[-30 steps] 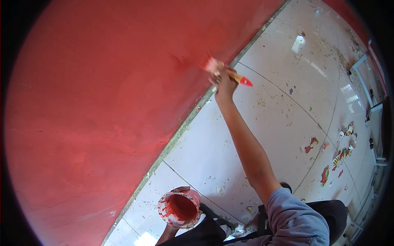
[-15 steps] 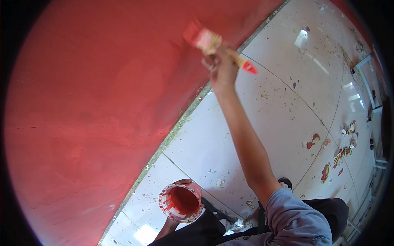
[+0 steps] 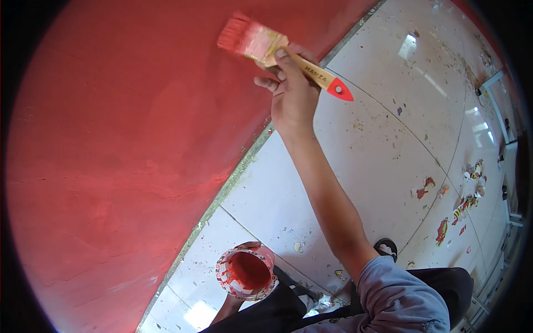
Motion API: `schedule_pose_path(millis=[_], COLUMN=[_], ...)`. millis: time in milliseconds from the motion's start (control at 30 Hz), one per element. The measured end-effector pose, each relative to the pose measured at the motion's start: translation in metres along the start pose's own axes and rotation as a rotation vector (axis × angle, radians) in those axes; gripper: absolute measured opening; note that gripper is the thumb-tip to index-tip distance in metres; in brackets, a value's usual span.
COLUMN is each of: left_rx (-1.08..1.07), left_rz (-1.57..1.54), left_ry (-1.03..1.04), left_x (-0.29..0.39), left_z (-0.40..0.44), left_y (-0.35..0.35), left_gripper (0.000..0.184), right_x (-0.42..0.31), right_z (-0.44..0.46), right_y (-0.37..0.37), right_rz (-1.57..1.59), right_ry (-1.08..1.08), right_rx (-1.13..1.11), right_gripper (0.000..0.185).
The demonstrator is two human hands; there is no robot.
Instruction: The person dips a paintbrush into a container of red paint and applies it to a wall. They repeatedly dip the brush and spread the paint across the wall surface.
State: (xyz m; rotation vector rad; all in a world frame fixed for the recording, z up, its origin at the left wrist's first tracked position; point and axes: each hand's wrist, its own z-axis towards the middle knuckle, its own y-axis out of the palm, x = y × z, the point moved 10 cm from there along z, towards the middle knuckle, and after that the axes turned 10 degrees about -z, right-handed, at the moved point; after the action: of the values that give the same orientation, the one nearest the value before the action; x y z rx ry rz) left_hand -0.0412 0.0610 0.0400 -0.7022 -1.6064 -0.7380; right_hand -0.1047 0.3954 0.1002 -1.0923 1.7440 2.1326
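Note:
My right hand [image 3: 294,89] is closed around the neck of a wide paintbrush [image 3: 319,75], which has a wooden handle with a red tip. Its red-coated bristles point up and left, at the surface of the red wall [image 3: 127,127]; whether they press on it I cannot tell. Low in the view, a paint tub [image 3: 272,266] holds red paint, its inner sides streaked. My left hand [image 3: 250,245] holds the tub from beneath and behind, with only some fingers showing past the far rim.
White floor tiles [image 3: 355,166] run along the wall's rough bottom edge, scattered with paint flakes. Peeled colourful scraps [image 3: 466,208] lie at the right. A white metal frame [image 3: 491,83] stands at the far right edge. My sandalled foot [image 3: 386,248] rests near my elbow.
My right hand and the paintbrush have moved a little left, with the bristles further up and left along the wall. The tub in my left hand stays nearly still.

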Motion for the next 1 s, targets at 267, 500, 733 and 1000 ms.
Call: schedule_pose_path(millis=[267, 500, 733, 1000], left_rx=[0.000, -0.003, 0.149, 0.216], left_rz=[0.048, -0.001, 0.010, -0.235], left_ry=[-0.077, -0.048, -0.129, -0.403], left_x=[-0.004, -0.009, -0.011, -0.009], left_z=[-0.003, -0.003, 0.006, 0.008], left_y=[-0.004, -0.004, -0.006, 0.012], left_gripper=[0.062, 0.060, 0.080, 0.078], right_x=[0.122, 0.049, 0.059, 0.087], right_z=[-0.013, 0.037, 0.033, 0.050], right_y=[-0.184, -0.055, -0.079, -0.157], right_rz=[-0.288, -0.187, -0.008, -0.222], right_ry=[0.266, 0.055, 0.185, 0.228], right_rx=[0.500, 0.165, 0.122, 0.408], right_gripper=[0.022, 0.019, 0.025, 0.020])
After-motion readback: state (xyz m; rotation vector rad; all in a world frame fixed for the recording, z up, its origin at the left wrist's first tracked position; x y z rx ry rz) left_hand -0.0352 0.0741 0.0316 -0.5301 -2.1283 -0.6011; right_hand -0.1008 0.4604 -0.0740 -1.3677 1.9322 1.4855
